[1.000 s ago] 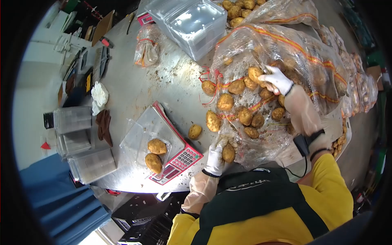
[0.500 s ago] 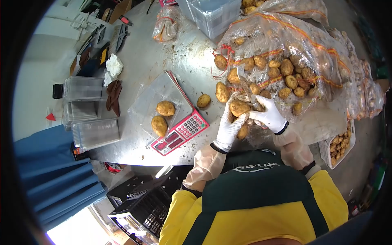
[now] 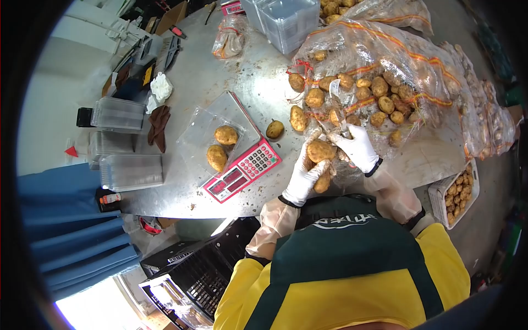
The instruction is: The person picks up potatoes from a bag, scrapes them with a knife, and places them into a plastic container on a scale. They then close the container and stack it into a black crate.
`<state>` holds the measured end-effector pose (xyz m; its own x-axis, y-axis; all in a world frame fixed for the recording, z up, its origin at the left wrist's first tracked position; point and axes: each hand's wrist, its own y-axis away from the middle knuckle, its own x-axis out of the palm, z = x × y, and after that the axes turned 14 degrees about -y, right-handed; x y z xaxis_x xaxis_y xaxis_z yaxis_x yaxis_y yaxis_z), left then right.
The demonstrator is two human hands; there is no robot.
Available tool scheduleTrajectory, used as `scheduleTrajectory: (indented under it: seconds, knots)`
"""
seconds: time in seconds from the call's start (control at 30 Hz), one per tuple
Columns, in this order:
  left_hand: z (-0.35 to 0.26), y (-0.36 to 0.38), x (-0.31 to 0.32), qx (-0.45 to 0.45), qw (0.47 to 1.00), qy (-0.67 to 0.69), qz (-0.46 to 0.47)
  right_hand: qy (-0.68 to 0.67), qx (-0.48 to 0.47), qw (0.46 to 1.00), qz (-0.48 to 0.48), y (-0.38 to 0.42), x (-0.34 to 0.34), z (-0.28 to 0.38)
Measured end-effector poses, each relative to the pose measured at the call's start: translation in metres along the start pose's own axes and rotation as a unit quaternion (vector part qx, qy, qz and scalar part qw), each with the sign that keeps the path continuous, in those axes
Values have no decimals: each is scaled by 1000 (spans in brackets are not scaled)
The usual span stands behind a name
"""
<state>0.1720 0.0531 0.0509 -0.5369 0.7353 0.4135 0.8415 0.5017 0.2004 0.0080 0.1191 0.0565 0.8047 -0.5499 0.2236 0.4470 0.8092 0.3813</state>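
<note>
In my gloved left hand (image 3: 301, 175) is a muddy potato (image 3: 320, 150), with the fingers wrapped round it. Just below it, another potato (image 3: 322, 182) shows beside the fingers. My gloved right hand (image 3: 358, 148) is closed on a knife (image 3: 335, 91) whose pale blade points away from me; its handle is mostly hidden by the fingers. Beyond both hands, loose potatoes (image 3: 379, 86) lie on and under a clear plastic mesh bag (image 3: 352, 41) with orange stripes. A single potato (image 3: 274, 129) rests on the table between my left hand and the scale.
A red digital scale (image 3: 242, 170) carries an open clear box (image 3: 192, 140) with two potatoes. Clear box stacks (image 3: 131, 171) stand at the left; more clear boxes (image 3: 286, 25) are at the back. A white crate (image 3: 440, 201) of small potatoes sits at right. Black crates (image 3: 192, 275) stand below the table edge.
The right hand and knife have shifted slightly away from the potato in my left hand, which stays held. The whole view has tilted a little.
</note>
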Motion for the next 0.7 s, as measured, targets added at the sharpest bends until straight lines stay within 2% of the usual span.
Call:
scheduleTrajectory:
  seconds: [0.03, 0.1, 0.17, 0.2, 0.3, 0.43, 0.7]
  knots:
    - [-2, 1, -3, 0, 1000, 2, 9, 11, 43, 999, 1, 8, 0, 15]
    - [-4, 2, -11, 0, 1000, 7, 26, 40, 32, 999, 15, 13, -1, 19]
    - [-4, 3, -11, 14, 1000, -18, -2, 74, -74, 994, 37, 11, -3, 4]
    - [-4, 2, -12, 18, 1000, -19, -13, 89, -94, 990, 48, 13, -4, 0]
    - [-8, 7, -8, 16, 1000, 20, -17, 199, -228, 952, 37, 19, -1, -4]
    - [-10, 8, -9, 22, 997, 72, -3, 159, -164, 972, 57, 27, 6, 7]
    - [-12, 9, -10, 2, 993, 114, -21, 140, -172, 973, 69, 29, 10, 5]
